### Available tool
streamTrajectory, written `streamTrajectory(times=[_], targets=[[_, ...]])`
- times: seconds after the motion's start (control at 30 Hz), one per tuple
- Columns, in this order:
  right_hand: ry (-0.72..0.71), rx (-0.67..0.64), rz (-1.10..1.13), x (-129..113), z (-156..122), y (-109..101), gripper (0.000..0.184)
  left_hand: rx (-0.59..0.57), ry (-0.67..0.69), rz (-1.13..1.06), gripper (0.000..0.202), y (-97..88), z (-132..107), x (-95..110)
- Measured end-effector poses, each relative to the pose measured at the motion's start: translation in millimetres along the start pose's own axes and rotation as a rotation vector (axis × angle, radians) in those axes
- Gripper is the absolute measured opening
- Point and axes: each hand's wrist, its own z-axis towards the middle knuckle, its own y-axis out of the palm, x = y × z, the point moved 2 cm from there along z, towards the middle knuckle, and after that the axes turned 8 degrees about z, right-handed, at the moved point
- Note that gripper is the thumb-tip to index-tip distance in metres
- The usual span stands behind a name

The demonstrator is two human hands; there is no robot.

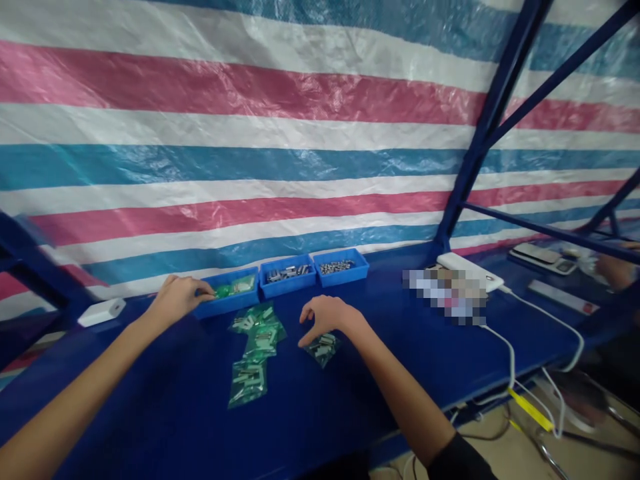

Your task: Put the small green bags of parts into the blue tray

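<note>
Blue desk [150, 413]. Left blue tray [231, 291]: left hand [177, 297] at its near-left rim, fingers curled, grip state unclear. Small green bag [323, 347] lies just under right hand [327, 315], fingers spread open, hovering above it.

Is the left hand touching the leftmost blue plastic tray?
Touching. In the head view the left hand rests its fingertips on the near rim of the leftmost blue plastic tray, with no gap showing.
</note>
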Motion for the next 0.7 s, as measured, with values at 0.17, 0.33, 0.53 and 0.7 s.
streamTrajectory(times=[0.17,0.33,0.53,0.7], targets=[[0.041,-0.347,0.018,4,-2,0,0.095,-0.018,-0.012,-0.084,0.033,8.5,-3,-13],[0.083,-0.317,-0.075,-6,-1,3,0.063,0.084,-0.037,-0.085,0.041,-6.0,-16,3],[0.019,-0.163,-0.09,-11,3,9,0.031,0.347,0.023,-0.255,0.037,-27.7,-41,118],[-0.04,0.08,-0.054,-1,13,11,0.034,0.368,0.041,-0.485,0.039,-25.0,-44,195]])
